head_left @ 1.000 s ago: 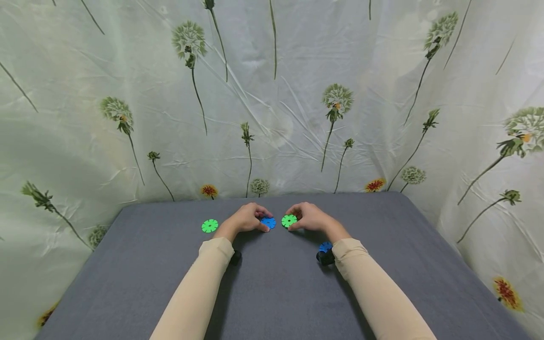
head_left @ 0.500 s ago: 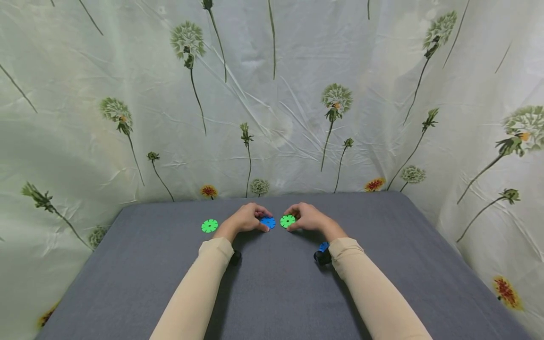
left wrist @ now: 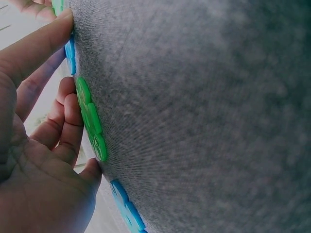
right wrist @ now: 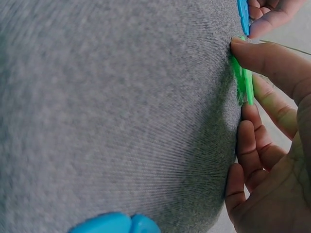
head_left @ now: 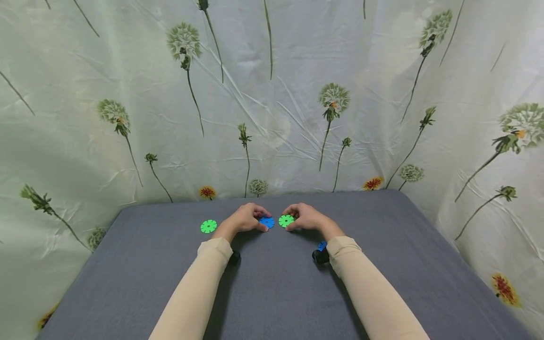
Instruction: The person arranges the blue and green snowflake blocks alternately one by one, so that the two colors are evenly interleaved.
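My left hand (head_left: pixel 248 218) pinches a blue slotted snowflake disc (head_left: pixel 267 222) between thumb and fingers near the table's far side. Facing it, my right hand (head_left: pixel 308 219) grips a green slotted disc (head_left: pixel 286 221) the same way. The two discs lie flat and close together, with a small gap between them. Another green disc (head_left: pixel 208 226) lies on the cloth left of my left hand; in the left wrist view that green disc (left wrist: pixel 91 118) is beside the fingers. A second blue disc (head_left: pixel 322 245) is partly hidden by my right wrist.
The grey cloth-covered table (head_left: pixel 272 293) ends at the back against a flower-print curtain (head_left: pixel 289 94). One more blue disc (left wrist: pixel 127 208) shows low in the left wrist view, and a blue disc (right wrist: pixel 114 223) at the bottom of the right wrist view.
My right hand has slid slightly left with the green disc, narrowing the gap to the blue one. The left hand keeps its hold, and the head view has shifted a little.
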